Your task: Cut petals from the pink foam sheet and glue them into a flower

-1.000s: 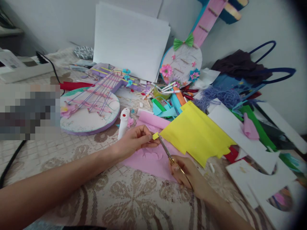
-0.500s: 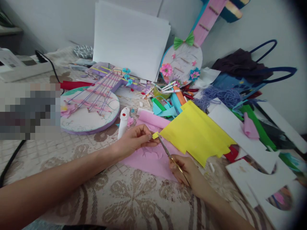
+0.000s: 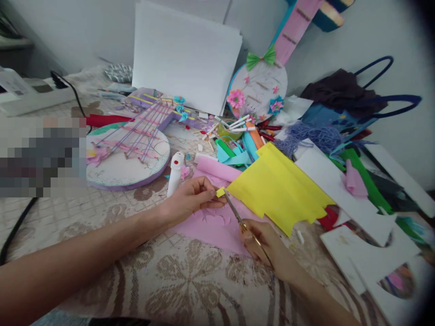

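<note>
Between the thumb and fingers of my left hand (image 3: 193, 198) is a small piece of yellow paper (image 3: 220, 192). My right hand (image 3: 260, 240) is closed around the gold handles of a pair of scissors (image 3: 235, 209), and the blade tips meet the right edge of the yellow piece. Under both hands lies a pink sheet (image 3: 207, 233) with curved cut shapes on it. To the right of the scissors rests a large yellow sheet (image 3: 282, 190) with notched edges. A white glue gun (image 3: 175, 174) stands just behind my left wrist.
At left lies a decorated purple-edged instrument model (image 3: 132, 167) with strings. Another round-bodied one (image 3: 258, 86) leans on the wall beside white boards (image 3: 183, 54). Purple yarn (image 3: 309, 138), a blue bag (image 3: 353, 115) and cut white board pieces (image 3: 367, 253) crowd the right side.
Almost nothing differs. Both hands stay in place, with the scissor tips still at the yellow piece; the scissors' handle loop has shifted very slightly.
</note>
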`<state>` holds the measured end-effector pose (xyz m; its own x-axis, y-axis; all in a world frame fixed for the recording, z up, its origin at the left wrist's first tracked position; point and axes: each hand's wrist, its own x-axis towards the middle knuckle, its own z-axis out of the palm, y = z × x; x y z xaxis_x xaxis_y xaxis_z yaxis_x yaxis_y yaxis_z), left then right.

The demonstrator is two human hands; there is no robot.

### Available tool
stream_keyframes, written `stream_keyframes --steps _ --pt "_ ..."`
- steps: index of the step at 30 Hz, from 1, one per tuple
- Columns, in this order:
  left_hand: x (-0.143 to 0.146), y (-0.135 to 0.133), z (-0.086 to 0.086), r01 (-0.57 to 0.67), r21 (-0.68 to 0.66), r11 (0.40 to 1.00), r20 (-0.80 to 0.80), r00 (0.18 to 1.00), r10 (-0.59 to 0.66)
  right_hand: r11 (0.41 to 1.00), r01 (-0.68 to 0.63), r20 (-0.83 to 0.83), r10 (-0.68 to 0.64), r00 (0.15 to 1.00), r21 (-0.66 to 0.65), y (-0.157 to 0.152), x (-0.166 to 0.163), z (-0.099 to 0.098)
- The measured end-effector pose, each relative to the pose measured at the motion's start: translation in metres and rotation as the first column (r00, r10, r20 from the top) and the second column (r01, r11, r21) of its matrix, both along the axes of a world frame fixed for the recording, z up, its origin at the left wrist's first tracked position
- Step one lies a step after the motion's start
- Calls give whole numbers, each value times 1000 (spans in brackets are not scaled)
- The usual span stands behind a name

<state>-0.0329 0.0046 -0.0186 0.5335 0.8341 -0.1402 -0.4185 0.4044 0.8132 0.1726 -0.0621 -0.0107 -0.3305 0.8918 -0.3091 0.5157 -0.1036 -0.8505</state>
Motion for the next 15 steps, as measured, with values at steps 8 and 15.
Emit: stream_keyframes --steps 8,15 --pt "0 0 -1 -9 -9 1000 -2 1000 9 1000 0 45 0 999 1 0 5 -11" --pt "1 0 1 -10 -13 1000 -12 1000 10 998 -60 -44 60 997 14 -2 4 -3"
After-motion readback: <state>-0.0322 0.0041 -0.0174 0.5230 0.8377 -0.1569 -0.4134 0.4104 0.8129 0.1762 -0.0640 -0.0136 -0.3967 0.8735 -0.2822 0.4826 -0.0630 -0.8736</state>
